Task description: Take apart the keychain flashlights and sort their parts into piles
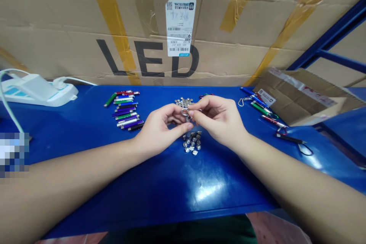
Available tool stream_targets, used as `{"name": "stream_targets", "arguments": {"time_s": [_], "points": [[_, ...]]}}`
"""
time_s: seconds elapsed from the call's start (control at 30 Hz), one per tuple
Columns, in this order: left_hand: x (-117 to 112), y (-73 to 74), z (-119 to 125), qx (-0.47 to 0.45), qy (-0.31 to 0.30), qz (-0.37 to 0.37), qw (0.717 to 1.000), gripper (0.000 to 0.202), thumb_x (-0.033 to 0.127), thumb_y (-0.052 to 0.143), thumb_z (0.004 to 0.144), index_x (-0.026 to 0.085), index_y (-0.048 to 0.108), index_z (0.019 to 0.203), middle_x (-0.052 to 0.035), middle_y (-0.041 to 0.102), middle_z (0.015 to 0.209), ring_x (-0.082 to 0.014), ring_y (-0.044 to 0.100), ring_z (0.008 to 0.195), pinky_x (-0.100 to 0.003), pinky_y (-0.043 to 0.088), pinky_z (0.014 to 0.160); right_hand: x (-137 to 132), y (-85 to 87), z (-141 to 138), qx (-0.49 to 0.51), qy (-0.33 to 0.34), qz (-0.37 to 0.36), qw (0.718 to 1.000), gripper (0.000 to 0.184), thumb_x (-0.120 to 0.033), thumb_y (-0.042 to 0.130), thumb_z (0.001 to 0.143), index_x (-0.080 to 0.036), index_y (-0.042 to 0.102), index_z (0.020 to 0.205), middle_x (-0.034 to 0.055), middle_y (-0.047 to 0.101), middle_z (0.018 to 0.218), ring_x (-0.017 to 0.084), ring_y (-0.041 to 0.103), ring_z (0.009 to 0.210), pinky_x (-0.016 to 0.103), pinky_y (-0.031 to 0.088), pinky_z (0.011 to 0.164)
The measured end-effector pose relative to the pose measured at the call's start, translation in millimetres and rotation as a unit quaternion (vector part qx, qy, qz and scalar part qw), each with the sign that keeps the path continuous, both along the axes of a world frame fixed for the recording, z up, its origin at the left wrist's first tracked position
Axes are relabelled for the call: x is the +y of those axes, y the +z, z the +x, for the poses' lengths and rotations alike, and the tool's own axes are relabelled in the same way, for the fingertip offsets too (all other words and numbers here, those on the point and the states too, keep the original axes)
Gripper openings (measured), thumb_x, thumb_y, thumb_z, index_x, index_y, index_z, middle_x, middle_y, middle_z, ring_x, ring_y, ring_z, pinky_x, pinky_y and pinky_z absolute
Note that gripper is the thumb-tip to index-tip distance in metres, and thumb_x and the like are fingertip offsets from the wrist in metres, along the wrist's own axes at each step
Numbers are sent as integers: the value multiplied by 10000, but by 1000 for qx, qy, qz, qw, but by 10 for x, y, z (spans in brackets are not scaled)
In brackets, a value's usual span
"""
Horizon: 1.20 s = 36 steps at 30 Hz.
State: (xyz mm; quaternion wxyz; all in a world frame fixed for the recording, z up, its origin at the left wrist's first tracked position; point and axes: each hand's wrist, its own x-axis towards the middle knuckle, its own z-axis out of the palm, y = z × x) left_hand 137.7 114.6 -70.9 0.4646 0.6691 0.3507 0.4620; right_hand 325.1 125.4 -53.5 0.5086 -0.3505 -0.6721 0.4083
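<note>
My left hand (161,127) is closed, its thumb and fingers pinching a small silver tube (188,129), mostly covered by the fingers. Just above the tube, a silver carabiner clip (184,112) is pinched between the thumb and forefinger of my right hand (220,120). Clip and tube appear to meet end to end; the exact join is hidden by fingertips. Below my hands lies a pile of small silver screw caps (192,144). Beyond them are several flat round button cells (183,101), partly behind my fingers.
Several coloured metal tubes (126,111) lie in a column at left. Penlights with carabiners (261,108) lie at right, against an open cardboard box (300,95). A white power strip (42,91) stands back left. A large carton (154,19) walls off the blue table's (160,190) rear.
</note>
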Motion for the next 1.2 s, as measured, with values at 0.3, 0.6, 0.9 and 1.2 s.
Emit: {"name": "stream_targets", "arguments": {"time_s": [0.3,0.6,0.9,1.2], "points": [[3,-6,1,-56,-35,-39,997,552,188,819,801,265,384,1132,60,713,818,-138,759,785,-282,620,797,59,-75,-75,58,27,-68,996,344,-488,879,756,-206,697,832,47,779,884,166,699,721,338,606,685],[-21,-9,-22,-2,-18,7,1000,430,203,746,880,205,478,1216,-51,762,959,-167,753,854,-304,610,802,498,45,650,-76,-105,-22,991,166,-303,828,797,-216,689,821,0,693,690,134,612,583,286,515,574],[51,-16,-37,-3,-2,20,1000,254,283,648,980,176,564,1194,-96,733,1064,-150,720,865,-263,593,734,739,-100,985,-351,-232,49,906,97,-277,789,784,-204,770,845,85,718,832,224,648,726,401,546,724],[53,-36,-33,-2,-50,-50,997,293,328,690,963,189,557,1184,-66,729,1014,-116,676,701,-174,502,467,222,75,384,-156,31,67,985,217,-384,706,937,-210,736,1063,63,772,1000,202,706,862,345,572,794]]}}
